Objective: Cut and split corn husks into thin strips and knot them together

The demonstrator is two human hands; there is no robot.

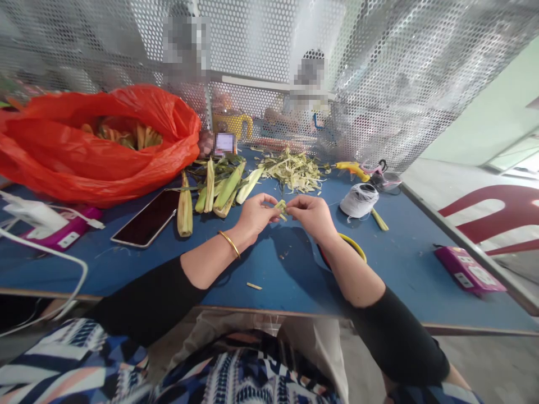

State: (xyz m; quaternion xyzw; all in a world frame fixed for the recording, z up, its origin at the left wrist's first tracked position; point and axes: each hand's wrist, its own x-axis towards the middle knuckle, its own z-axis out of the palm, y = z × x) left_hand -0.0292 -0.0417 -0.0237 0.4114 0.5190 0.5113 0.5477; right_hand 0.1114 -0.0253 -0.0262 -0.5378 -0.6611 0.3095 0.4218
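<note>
My left hand [257,216] is closed, its thumb and fingers pinching a small pale-green piece of corn husk [281,208]. From the other side, the fingertips of my right hand [312,216] are pinched together on the same piece. Beyond my hands lies a loose heap of husk strips [297,173]. Larger corn husks [227,188] lie side by side to the left, and one separate husk [184,207] is closer to me. A round thing with a yellow rim [354,247] is partly hidden under my right forearm.
Left stand a red plastic bag [160,112] of husks, a phone [145,219] and a white cable [82,264]. Right are a white thread-like bundle [359,201], a yellow glue gun [353,169] and a purple packet [468,270]. A perforated metal screen [261,45] rises behind; people sit beyond.
</note>
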